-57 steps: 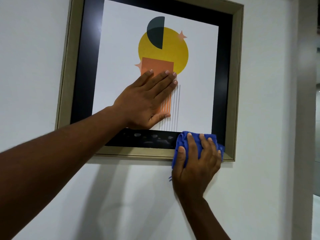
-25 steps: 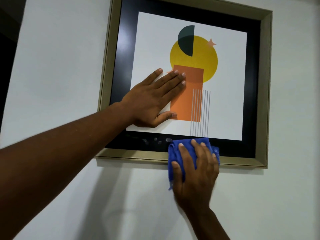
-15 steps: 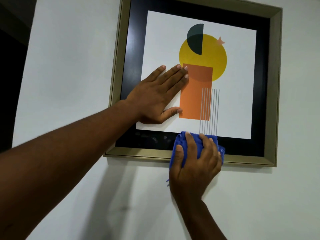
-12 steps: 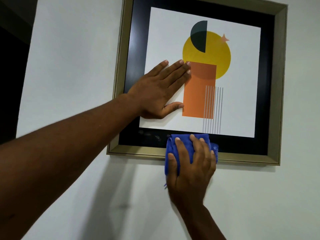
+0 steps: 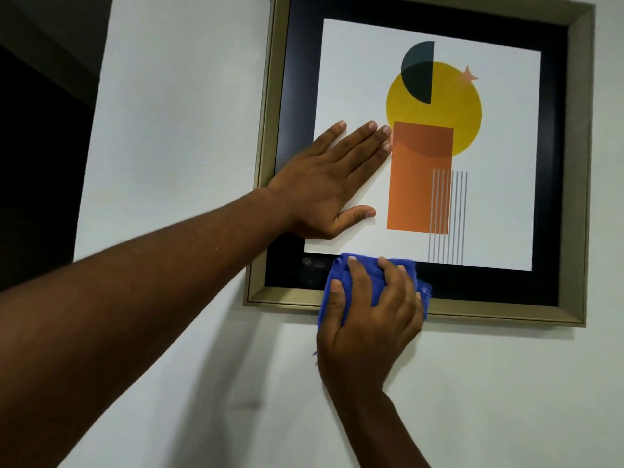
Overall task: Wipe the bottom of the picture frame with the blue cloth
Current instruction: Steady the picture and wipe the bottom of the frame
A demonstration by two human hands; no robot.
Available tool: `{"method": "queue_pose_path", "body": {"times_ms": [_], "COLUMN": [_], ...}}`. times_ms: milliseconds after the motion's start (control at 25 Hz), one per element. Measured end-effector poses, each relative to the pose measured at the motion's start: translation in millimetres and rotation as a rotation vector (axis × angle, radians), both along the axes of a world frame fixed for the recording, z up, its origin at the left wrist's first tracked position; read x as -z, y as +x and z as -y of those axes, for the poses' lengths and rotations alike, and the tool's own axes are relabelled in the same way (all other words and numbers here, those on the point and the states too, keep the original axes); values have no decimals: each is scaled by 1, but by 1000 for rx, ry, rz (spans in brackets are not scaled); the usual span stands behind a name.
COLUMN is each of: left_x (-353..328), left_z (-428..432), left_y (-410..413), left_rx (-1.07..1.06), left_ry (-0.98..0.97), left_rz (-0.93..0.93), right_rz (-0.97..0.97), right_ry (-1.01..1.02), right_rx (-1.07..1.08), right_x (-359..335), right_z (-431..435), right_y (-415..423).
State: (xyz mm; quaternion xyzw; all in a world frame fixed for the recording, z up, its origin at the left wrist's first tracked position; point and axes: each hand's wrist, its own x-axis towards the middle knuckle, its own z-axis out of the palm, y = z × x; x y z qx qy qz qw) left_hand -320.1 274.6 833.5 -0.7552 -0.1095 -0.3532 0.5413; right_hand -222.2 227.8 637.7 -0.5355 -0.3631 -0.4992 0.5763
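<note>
Right hand [image 5: 368, 319] presses blue cloth [image 5: 341, 268] against bottom rail of picture frame [image 5: 506, 310], fingers curled over cloth, gripping it. Versus earlier frame: cloth sits further left along rail, nearer bottom-left corner. Left hand [image 5: 324, 187] unchanged: flat on glass, fingers extended, holding nothing. Smudges [image 5: 310, 263] visible on black mat left of cloth.

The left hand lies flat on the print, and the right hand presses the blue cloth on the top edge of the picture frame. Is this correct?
Not quite. The head view shows the right hand pressing the blue cloth on the bottom edge of the picture frame, not the top. The left hand does lie flat on the print.
</note>
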Motion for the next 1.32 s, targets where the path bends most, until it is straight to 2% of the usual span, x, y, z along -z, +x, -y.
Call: {"method": "queue_pose_path", "body": {"times_ms": [80, 240, 360, 520, 640, 760, 920, 1080, 1200, 1320], "left_x": [0, -3, -4, -5, -3, -3, -1, -1, 0, 1], "left_z": [0, -1, 0, 0, 1, -1, -1, -3, -3, -4], "left_y": [-3, -10, -15, -22, -21, -22, -21, -23, -21, -21], "left_rx": [-6, -32, -54, -59, -66, -67, -72, -77, -66, -52], "left_ry": [7, -4, -11, -27, -30, -29, -33, -21, -12, 8], "left_rz": [-25, -45, -84, -84, -78, -70, -62, -48, -48, -40], "right_rz": [122, 8, 143, 32, 167, 21, 221, 77, 334, 383], "right_ry": [-61, -17, -95, -49, -103, -41, -145, -101, -203, -204], "right_rx": [2, -25, -12, -14, -11, -48, -20, -30, 8, 21], "right_x": [6, 0, 8, -1, 7, -2, 8, -5, 9, 10], "right_z": [-2, -5, -8, -12, -14, -17, -15, -13, -6, 12], "right_y": [-5, -20, -29, -47, -49, -59, -54, -56, -38, 11]}}
